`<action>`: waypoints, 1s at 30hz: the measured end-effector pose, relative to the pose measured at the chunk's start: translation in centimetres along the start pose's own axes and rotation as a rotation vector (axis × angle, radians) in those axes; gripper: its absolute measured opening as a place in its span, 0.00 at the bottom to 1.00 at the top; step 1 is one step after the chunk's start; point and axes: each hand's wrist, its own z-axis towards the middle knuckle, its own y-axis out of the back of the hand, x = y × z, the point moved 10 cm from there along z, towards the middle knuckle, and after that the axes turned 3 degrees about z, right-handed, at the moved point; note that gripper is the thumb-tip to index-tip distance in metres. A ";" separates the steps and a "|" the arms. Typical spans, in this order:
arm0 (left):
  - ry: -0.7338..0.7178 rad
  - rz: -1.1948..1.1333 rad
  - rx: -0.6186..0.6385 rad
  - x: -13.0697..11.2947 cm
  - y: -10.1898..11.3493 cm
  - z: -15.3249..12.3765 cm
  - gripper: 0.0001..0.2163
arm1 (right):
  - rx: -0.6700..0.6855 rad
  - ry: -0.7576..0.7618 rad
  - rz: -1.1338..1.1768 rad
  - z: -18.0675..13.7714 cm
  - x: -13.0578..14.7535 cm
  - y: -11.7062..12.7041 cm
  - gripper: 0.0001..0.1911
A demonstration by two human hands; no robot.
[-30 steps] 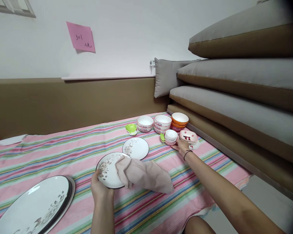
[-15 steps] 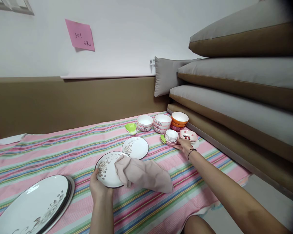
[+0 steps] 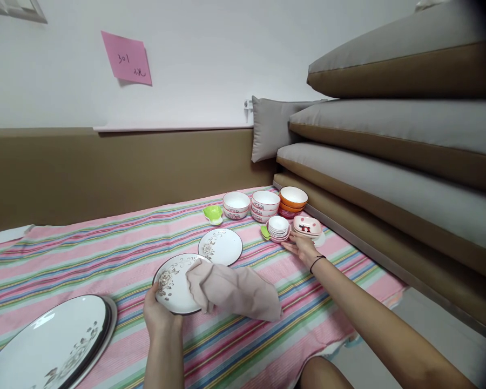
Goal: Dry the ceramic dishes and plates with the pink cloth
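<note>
My left hand (image 3: 160, 310) grips the near left rim of a white plate (image 3: 174, 286) with a brown flower pattern and dark edge. A crumpled beige cloth (image 3: 238, 292) covers the plate's right part. Just behind lies a smaller flowered plate (image 3: 222, 246). My right hand (image 3: 303, 249) reaches far right, fingers stretched and apart, beside a stack of small white bowls (image 3: 278, 226) that rests in a pink dish. Whether the fingertips touch the stack I cannot tell. Right behind that hand is a pink rectangular dish (image 3: 308, 226) with a cartoon face.
White bowls (image 3: 236, 202), more stacked white bowls (image 3: 265, 202) and orange bowls (image 3: 294, 197) line the back. A green leaf-shaped dish (image 3: 213, 214) sits left of them. Large oval plates (image 3: 52, 335) are stacked at front left on the striped cloth (image 3: 137, 237). Cushions (image 3: 389, 124) rise at right.
The view has turned slightly, so everything appears a little further left. My right wrist has drawn back slightly, its fingers still beside the small bowls. My left hand keeps its grip on the plate.
</note>
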 end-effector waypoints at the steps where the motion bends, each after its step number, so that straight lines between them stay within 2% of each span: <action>1: 0.001 -0.005 0.004 0.0 -0.1 -0.1 0.07 | 0.007 0.012 -0.027 0.1 0.0 0.0 0.17; 5: 0.012 -0.013 0.006 0.1 -0.1 -0.2 0.07 | 0.034 0.097 -0.178 0.4 0.0 -0.3 0.16; 9: 0.016 0.002 -0.001 0.1 0.1 0.1 0.06 | 0.009 0.263 -0.403 0.4 0.7 0.6 0.15; 13: -0.048 0.060 0.019 -0.3 0.2 0.6 0.07 | -0.100 0.513 -0.693 -0.8 4.3 3.8 0.10; 16: -0.079 0.102 0.042 -0.3 0.2 1.0 0.09 | -0.117 0.710 -0.897 -1.7 7.9 5.3 0.14; 18: -0.087 0.112 0.044 -0.3 0.2 1.2 0.10 | -0.061 0.786 -1.038 -1.4 9.6 5.1 0.17; 21: -0.095 0.120 0.036 -0.3 0.3 1.3 0.11 | 0.095 0.810 -1.239 0.0 10.6 4.0 0.12; 25: -0.107 0.139 0.056 -0.4 0.1 1.3 0.12 | 0.272 0.783 -1.445 1.6 10.2 3.0 0.04; 30: -0.125 0.148 0.059 -0.5 0.1 1.5 0.13 | 0.341 0.765 -1.600 2.1 9.9 3.6 0.09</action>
